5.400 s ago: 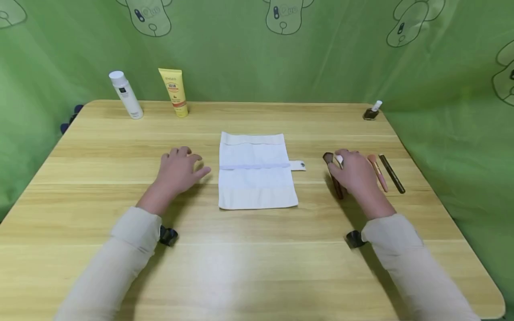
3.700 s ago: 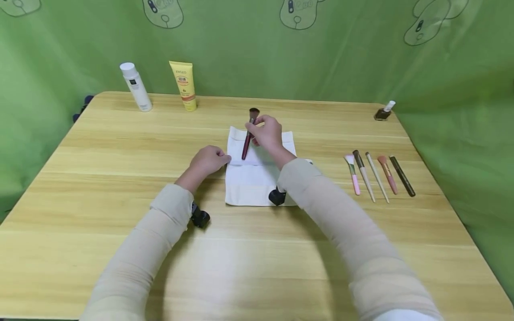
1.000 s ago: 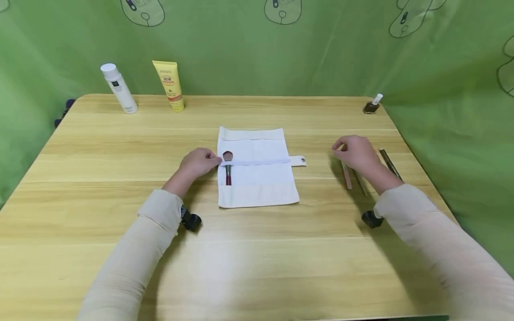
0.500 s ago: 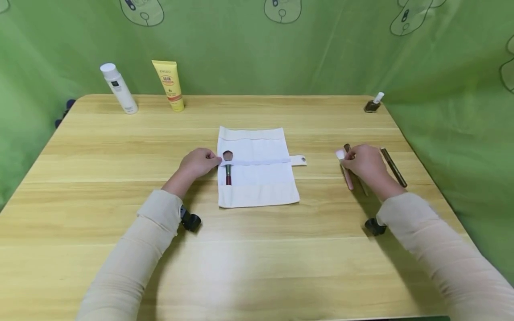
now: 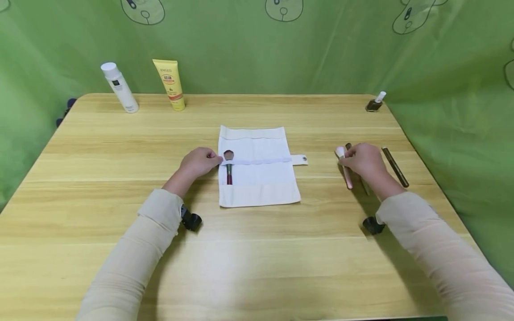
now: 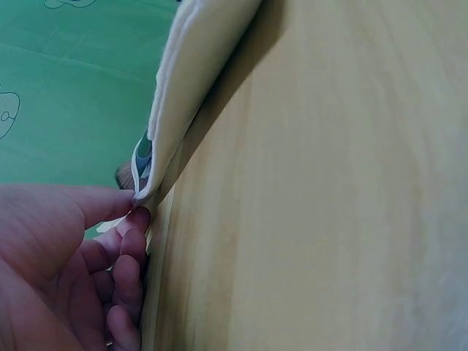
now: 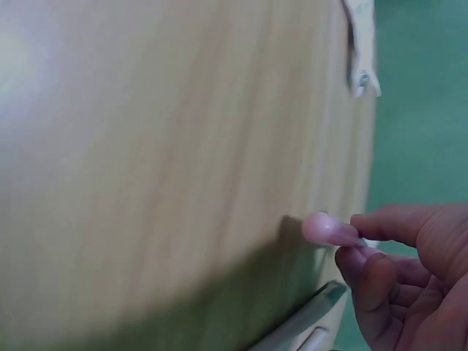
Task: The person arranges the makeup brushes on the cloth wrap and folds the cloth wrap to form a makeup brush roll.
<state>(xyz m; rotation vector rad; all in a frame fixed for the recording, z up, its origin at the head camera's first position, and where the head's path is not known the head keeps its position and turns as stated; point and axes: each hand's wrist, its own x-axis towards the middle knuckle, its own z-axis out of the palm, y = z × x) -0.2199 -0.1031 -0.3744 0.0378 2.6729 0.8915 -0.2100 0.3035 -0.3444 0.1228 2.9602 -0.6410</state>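
A white cloth brush roll (image 5: 261,174) lies unfolded mid-table. My left hand (image 5: 198,162) pinches its left edge between thumb and index finger; in the left wrist view that edge (image 6: 191,80) is lifted off the wood. Tucked under the roll's middle band, a red-handled makeup brush (image 5: 229,173) has its lower end in the bottom pocket. To the right, my right hand (image 5: 366,161) pinches a pink-handled makeup brush (image 5: 346,174) with a pale head, near that head. The right wrist view shows the rounded pink handle end (image 7: 322,228) pointing away from the fingers.
Beside the right hand lie a brush with a dark head (image 5: 348,146), partly hidden, and a dark slim brush (image 5: 395,167). A white bottle (image 5: 120,88), a yellow tube (image 5: 170,85) and a nail polish bottle (image 5: 374,104) stand at the back.
The red-handled brush went from the row at right into the roll. My left hand came to the roll's edge; my right hand returned to the row and pinched the pink-handled brush.
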